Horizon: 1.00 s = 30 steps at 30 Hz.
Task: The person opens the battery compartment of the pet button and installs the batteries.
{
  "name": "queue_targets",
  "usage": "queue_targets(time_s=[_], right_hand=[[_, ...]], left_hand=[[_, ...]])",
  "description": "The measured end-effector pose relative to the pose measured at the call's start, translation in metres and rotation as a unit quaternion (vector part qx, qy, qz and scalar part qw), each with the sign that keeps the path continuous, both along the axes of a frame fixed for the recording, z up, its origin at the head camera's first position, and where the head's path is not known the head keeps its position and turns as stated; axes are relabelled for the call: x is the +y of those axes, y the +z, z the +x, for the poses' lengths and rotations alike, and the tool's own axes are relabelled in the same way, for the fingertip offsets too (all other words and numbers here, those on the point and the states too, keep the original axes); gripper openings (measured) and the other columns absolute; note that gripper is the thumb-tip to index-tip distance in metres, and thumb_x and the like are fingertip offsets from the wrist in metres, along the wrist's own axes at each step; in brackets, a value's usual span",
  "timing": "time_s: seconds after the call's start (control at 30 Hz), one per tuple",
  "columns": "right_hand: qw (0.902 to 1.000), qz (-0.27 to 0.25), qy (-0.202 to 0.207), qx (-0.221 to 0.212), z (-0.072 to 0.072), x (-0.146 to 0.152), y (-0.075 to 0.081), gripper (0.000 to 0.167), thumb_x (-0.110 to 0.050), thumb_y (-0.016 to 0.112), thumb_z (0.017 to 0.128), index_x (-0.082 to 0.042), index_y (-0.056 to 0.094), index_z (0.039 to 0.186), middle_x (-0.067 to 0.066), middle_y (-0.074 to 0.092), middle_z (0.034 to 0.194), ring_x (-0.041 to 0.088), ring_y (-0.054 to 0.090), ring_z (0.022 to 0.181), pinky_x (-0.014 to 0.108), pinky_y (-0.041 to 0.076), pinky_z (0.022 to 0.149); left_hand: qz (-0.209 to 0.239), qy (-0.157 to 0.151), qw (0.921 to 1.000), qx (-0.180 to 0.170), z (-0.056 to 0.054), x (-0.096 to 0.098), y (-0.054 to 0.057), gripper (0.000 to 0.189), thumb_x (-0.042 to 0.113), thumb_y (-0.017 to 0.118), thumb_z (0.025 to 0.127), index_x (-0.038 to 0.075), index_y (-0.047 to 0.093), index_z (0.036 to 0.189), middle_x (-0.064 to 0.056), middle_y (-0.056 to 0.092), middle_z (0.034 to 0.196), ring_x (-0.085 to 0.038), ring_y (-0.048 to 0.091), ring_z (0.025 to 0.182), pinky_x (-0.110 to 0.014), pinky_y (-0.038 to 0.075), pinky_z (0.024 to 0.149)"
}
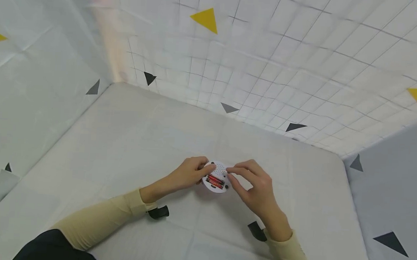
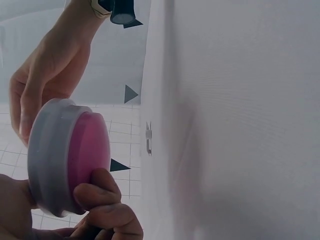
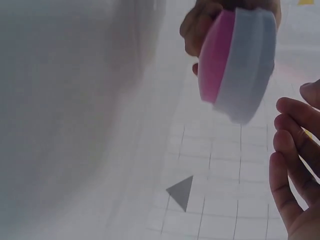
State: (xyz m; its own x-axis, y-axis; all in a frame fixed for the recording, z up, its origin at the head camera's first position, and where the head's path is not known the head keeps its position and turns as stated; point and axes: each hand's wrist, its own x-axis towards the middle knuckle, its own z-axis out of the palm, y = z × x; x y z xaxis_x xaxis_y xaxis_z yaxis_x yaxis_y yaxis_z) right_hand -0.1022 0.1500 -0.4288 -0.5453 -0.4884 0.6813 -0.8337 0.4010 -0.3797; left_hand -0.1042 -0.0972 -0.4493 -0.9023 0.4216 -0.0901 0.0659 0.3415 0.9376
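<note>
Round device (image 1: 220,169) gripped by left hand (image 1: 188,171) at rim, best hold; probably light, stiff, slippery. 2 batteries (image 1: 215,180) exposed. Right hand (image 1: 255,185) beside; pinch cannot be told.

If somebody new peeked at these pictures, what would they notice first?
Probably the red batteries in the round white gadget, held by the left hand just below the head view's middle. Next, the gadget's bright pink side, facing away from the batteries in both wrist views. Then the yellow triangle high on the grid-patterned back wall.
</note>
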Motion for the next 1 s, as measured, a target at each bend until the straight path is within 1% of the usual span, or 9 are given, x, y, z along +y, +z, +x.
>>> queue_targets(time_s=[0.17,0.3,0.43,0.57,0.67,0.8,0.9,1.0], right_hand=[[0.9988,0.004,-0.047,-0.013,-0.009,0.014,-0.003,0.02,-0.005,0.081,0.087,-0.01,0.081,0.107,0.0,0.073,0.099,0.017,0.067,0.092,0.013,0.049,0.089],[0.9964,0.009,-0.082,-0.02,-0.017,0.026,-0.009,0.02,-0.002,0.083,0.086,-0.01,0.082,0.104,0.0,0.073,0.097,0.016,0.068,0.092,0.012,0.049,0.086],[0.9928,0.024,-0.113,-0.034,-0.025,0.038,-0.016,0.017,-0.002,0.082,0.088,-0.009,0.081,0.103,0.001,0.073,0.097,0.016,0.069,0.088,0.011,0.049,0.084],[0.9874,0.036,-0.142,-0.06,-0.032,0.048,-0.021,0.013,-0.005,0.08,0.091,-0.008,0.081,0.103,0.004,0.074,0.098,0.018,0.071,0.088,0.01,0.047,0.083],[0.9813,0.046,-0.172,-0.074,-0.035,0.055,-0.025,0.012,-0.006,0.079,0.092,-0.007,0.081,0.104,0.006,0.074,0.099,0.02,0.07,0.089,0.016,0.049,0.082],[0.9695,0.07,-0.215,-0.094,-0.039,0.062,-0.031,0.015,-0.006,0.082,0.09,-0.006,0.08,0.104,0.01,0.074,0.101,0.026,0.068,0.092,0.036,0.055,0.081],[0.9564,0.093,-0.245,-0.129,-0.041,0.067,-0.034,0.018,-0.009,0.082,0.09,-0.003,0.079,0.107,0.015,0.073,0.106,0.032,0.067,0.096,0.048,0.054,0.082],[0.9396,0.119,-0.269,-0.174,-0.042,0.072,-0.037,0.024,-0.014,0.082,0.091,-0.001,0.078,0.11,0.019,0.072,0.112,0.036,0.066,0.1,0.053,0.052,0.084]], left_hand=[[-0.003,0.001,1.0,-0.008,-0.001,0.002,-0.001,0.029,0.036,0.058,0.109,0.008,0.066,0.105,0.003,0.058,0.07,-0.011,0.05,0.061,-0.024,0.038,0.056],[-0.003,0.005,0.9999,-0.009,-0.002,0.002,-0.003,0.029,0.037,0.058,0.109,0.009,0.066,0.104,0.002,0.058,0.069,-0.011,0.05,0.061,-0.024,0.037,0.056],[0.0,0.006,1.0,-0.008,-0.002,0.002,-0.004,0.03,0.037,0.058,0.109,0.009,0.066,0.103,0.002,0.058,0.069,-0.011,0.05,0.061,-0.024,0.037,0.056],[-0.002,0.008,0.9999,-0.008,-0.002,0.001,-0.004,0.029,0.037,0.058,0.109,0.009,0.065,0.104,0.002,0.057,0.069,-0.011,0.05,0.062,-0.024,0.037,0.056],[-0.003,0.01,0.9999,-0.006,-0.002,0.001,-0.004,0.029,0.037,0.058,0.109,0.009,0.065,0.104,0.002,0.057,0.069,-0.011,0.05,0.062,-0.024,0.038,0.056],[-0.004,0.009,0.9999,-0.006,-0.002,0.001,-0.003,0.029,0.036,0.058,0.109,0.009,0.066,0.105,0.002,0.057,0.07,-0.011,0.05,0.062,-0.024,0.038,0.056],[-0.005,0.009,0.9999,-0.007,-0.001,0.001,-0.002,0.028,0.036,0.059,0.109,0.009,0.066,0.105,0.002,0.057,0.07,-0.011,0.05,0.062,-0.024,0.038,0.057],[-0.005,0.009,0.9999,-0.007,-0.001,0.001,-0.002,0.028,0.036,0.059,0.109,0.009,0.066,0.106,0.002,0.057,0.07,-0.011,0.051,0.062,-0.024,0.038,0.057]])
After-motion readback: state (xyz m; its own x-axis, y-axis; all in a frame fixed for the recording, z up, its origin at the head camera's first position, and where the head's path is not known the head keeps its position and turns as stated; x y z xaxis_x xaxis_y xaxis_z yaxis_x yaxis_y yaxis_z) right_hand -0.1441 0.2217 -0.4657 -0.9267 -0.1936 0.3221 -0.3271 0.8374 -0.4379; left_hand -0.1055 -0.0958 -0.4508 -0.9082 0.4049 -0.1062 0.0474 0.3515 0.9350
